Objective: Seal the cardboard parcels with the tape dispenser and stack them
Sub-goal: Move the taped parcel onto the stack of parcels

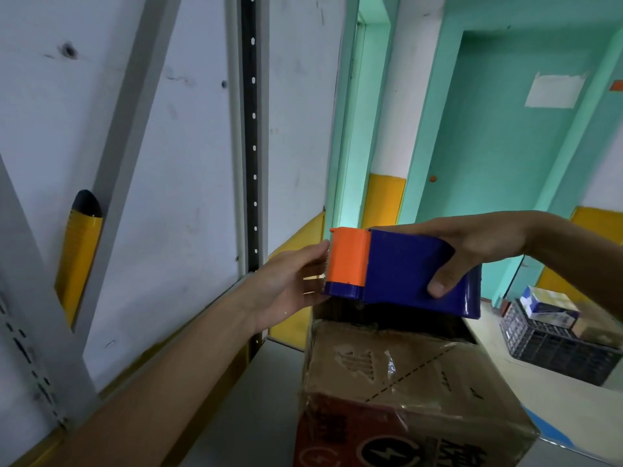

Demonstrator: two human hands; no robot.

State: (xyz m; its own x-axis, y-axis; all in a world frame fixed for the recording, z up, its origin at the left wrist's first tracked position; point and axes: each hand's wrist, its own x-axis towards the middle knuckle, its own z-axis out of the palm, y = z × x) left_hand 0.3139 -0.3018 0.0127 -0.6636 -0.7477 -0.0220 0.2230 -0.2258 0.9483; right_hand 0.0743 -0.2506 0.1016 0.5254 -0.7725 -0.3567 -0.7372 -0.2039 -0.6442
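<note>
Grey surface down at 6 o'clock has a cardboard box (404,382) sitting on it. Its top flaps are shiny with clear tape, and there's red print with a lightning bolt on the near side. Just over the box's far edge is the tape dispenser (404,264), blue body with an orange front end. Can't tell if it actually touches the cardboard. The right hand (472,251) comes in from 3 o'clock and grips the blue body, thumb on the near side. The left hand (290,284) reaches in from 8 o'clock, fingers straight and laid against the orange end, not curled round anything. Farther back at 4 o'clock a black crate (556,348) with a couple of small boxes (546,306) in it sits on a pale table (499,365). Behind that is a teal door with a sheet of paper (553,91) on it at 1 o'clock. Over at 9 o'clock there's a yellow post (81,251) with a black tip by the white wall.
</note>
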